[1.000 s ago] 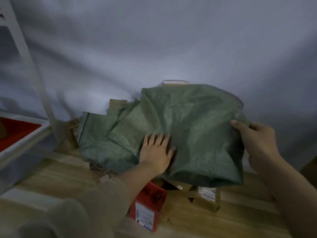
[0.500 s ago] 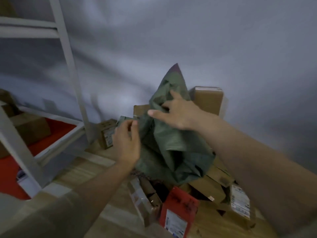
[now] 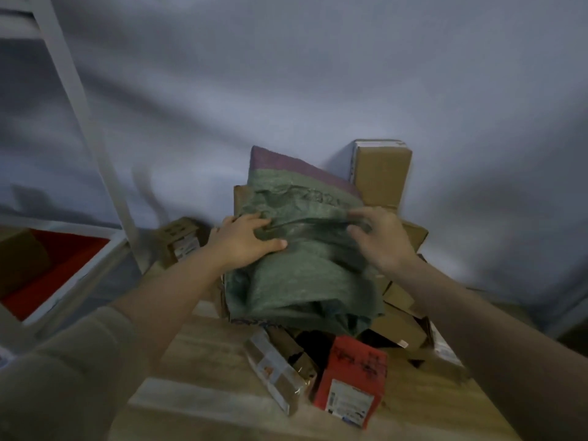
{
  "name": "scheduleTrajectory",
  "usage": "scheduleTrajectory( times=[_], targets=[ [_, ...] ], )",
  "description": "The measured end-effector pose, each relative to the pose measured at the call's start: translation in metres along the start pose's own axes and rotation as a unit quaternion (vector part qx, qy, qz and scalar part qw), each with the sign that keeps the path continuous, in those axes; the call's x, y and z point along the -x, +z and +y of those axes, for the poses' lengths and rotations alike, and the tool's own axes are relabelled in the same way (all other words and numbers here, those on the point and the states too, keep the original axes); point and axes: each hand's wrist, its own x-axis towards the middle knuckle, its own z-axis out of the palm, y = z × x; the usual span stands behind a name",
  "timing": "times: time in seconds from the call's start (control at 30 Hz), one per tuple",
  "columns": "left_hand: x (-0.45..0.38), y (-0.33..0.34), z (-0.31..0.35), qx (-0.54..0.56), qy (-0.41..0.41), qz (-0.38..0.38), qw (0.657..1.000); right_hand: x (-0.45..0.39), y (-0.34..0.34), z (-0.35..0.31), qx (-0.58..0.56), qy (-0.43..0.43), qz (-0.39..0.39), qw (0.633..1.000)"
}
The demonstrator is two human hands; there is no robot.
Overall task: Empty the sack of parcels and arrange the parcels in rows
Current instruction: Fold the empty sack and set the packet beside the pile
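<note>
Both of my hands are on the crumpled green woven sack (image 3: 305, 268): my left hand (image 3: 246, 241) lies on its left side with the thumb pressed along a fold and the fingers curled into the cloth, and my right hand (image 3: 380, 238) has its fingers bent into the fabric on the right side, though blur keeps me from telling how firmly it pinches. That sack, with a purple band along its upper edge, sits draped on top of the heap of parcels on the pale wooden floor (image 3: 197, 361). Behind the sack, against the grey wall (image 3: 318, 74), stands a tall brown cardboard box (image 3: 380, 173). Just in front of the sack lie a red box with a white label (image 3: 351, 381) and, touching its left side, a long brown parcel wrapped in clear tape (image 3: 275, 370). Left of the sack a small brown box (image 3: 179, 238) rests near a white shelf frame (image 3: 79, 100). More brown cartons (image 3: 404, 323) crowd under the sack's right side.
</note>
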Motion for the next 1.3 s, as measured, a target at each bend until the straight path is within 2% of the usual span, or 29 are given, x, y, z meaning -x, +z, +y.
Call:
scheduleTrajectory(
  times=[0.07,0.13,0.2,0.3,0.53,0.67,0.83,0.9,1.03,1.17,1.3],
  targets=[
    [-0.008,0.009,-0.016,0.045,0.002,-0.037,0.998,0.009,-0.001,0.022,-0.084,0.129,0.001,0.988],
    [-0.013,0.018,-0.025,0.057,0.020,-0.042,0.997,0.016,0.004,0.034,-0.221,0.241,-0.041,0.944],
    [-0.015,0.021,-0.027,0.075,0.033,-0.039,0.996,0.019,0.008,0.040,-0.301,0.297,-0.058,0.904],
    [-0.018,0.021,-0.031,0.093,0.040,-0.038,0.994,0.020,0.012,0.043,-0.378,0.318,-0.049,0.868],
    [-0.012,0.022,-0.050,0.093,0.042,-0.023,0.995,0.013,0.012,0.012,-0.476,0.264,-0.022,0.838],
    [-0.003,0.010,-0.055,0.168,0.032,0.023,0.985,0.007,-0.001,-0.015,-0.501,0.205,-0.011,0.841],
    [0.014,-0.027,-0.034,0.335,0.028,0.127,0.933,0.001,-0.027,-0.031,-0.546,0.145,0.009,0.825],
    [0.019,-0.042,-0.019,0.381,0.007,0.142,0.913,0.001,-0.040,-0.032,-0.559,0.123,0.024,0.819],
    [0.018,-0.062,0.007,0.452,-0.029,0.061,0.889,0.006,-0.067,-0.025,-0.578,0.091,0.052,0.809],
    [0.016,-0.060,0.039,0.429,-0.006,0.026,0.903,0.017,-0.093,-0.006,-0.587,0.077,0.095,0.800],
    [0.014,-0.044,0.081,0.448,0.037,-0.026,0.893,0.038,-0.112,0.020,-0.593,0.092,0.137,0.788]
  ],
)
